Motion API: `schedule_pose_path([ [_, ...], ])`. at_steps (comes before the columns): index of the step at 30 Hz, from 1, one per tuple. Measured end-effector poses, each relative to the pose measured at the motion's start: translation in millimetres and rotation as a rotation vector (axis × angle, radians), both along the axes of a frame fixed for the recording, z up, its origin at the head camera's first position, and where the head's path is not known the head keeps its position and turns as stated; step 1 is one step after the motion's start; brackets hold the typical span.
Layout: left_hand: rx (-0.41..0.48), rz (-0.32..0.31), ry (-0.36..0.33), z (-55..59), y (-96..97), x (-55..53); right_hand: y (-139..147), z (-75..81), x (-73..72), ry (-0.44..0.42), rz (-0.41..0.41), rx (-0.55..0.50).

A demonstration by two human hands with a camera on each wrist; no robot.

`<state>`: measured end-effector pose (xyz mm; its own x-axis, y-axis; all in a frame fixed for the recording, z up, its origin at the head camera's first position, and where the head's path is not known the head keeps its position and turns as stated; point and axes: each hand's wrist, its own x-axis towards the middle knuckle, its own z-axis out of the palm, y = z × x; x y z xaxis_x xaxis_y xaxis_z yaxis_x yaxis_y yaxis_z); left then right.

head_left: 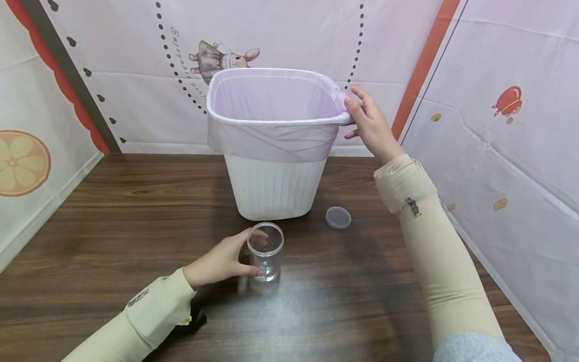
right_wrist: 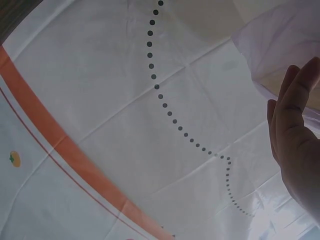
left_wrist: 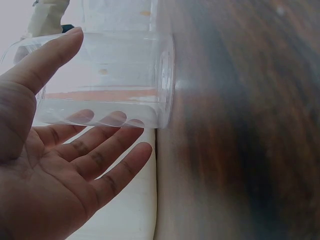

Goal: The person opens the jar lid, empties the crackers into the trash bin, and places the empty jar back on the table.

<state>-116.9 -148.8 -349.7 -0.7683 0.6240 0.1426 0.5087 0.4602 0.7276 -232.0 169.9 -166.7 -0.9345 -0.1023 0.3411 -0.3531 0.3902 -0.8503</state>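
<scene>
A clear, lidless plastic jar (head_left: 266, 254) stands upright on the dark wooden table. My left hand (head_left: 223, 261) holds it from the left, thumb on the near side and fingers around the far side. In the left wrist view, the jar (left_wrist: 110, 75) lies between the thumb and spread fingers. Behind it stands a white trash bin (head_left: 276, 183) lined with a pale purple bag (head_left: 280, 141) folded over the rim. My right hand (head_left: 372, 123) is at the bin's right rim, thumb against the gathered bag, fingers loosely extended. In the right wrist view the bag (right_wrist: 280, 45) overlaps its fingertips.
A round clear lid (head_left: 338, 217) lies on the table (head_left: 149, 211) to the right of the bin's base. A printed cloth (head_left: 289, 30) hangs behind and along both sides. Near the left forearm lies a small black object (head_left: 195, 320).
</scene>
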Motion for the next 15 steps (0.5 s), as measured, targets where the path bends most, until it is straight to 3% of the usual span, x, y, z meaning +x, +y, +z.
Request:
schedule_pose_path([
  [15, -0.017, 0.008, 0.007, -0.8, 0.2, -0.3, 3.2, -2.8, 8.4, 0.037, 0.032, -0.020],
])
